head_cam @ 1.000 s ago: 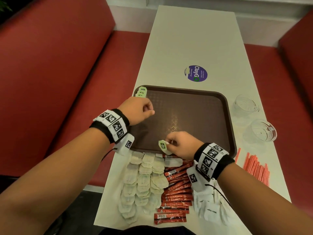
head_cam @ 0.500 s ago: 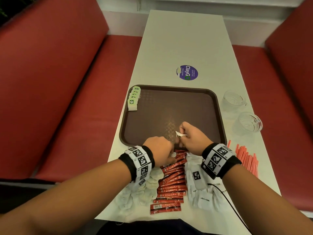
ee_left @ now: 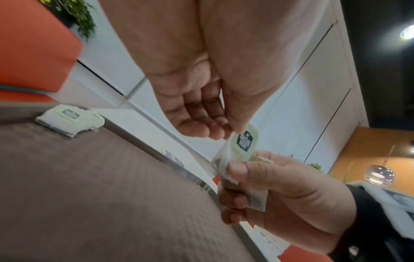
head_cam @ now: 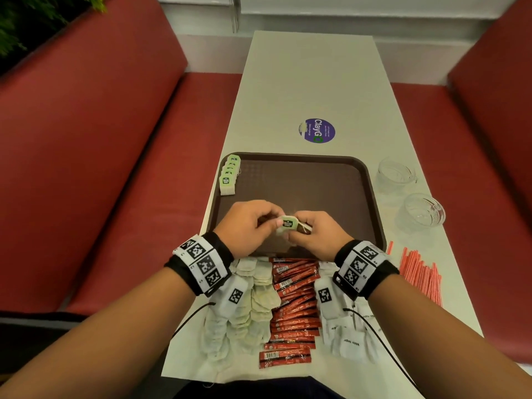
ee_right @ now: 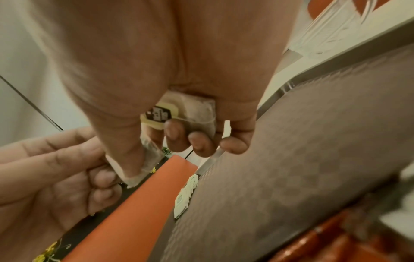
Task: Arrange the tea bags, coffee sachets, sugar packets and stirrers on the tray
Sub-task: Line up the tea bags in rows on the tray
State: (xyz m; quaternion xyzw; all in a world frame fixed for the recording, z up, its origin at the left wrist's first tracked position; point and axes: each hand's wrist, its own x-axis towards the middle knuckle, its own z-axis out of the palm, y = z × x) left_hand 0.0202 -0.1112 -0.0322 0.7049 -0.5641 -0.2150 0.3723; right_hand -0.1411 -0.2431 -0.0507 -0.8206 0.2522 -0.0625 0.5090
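Head view: since half a second ago I have brought both hands together over the near part of the tray (head_cam: 371,197); left hand (head_cam: 244,226) and right hand (head_cam: 313,236) now share one tea bag (head_cam: 289,224), green tag up. Stacked tea bags (head_cam: 229,180) lie far-left of my left hand, as before.

Left wrist view adds: thumb and finger pinch the tag (ee_left: 245,141).

Right wrist view adds: fingers (ee_right: 199,143) curl round the bag's pouch (ee_right: 199,111).
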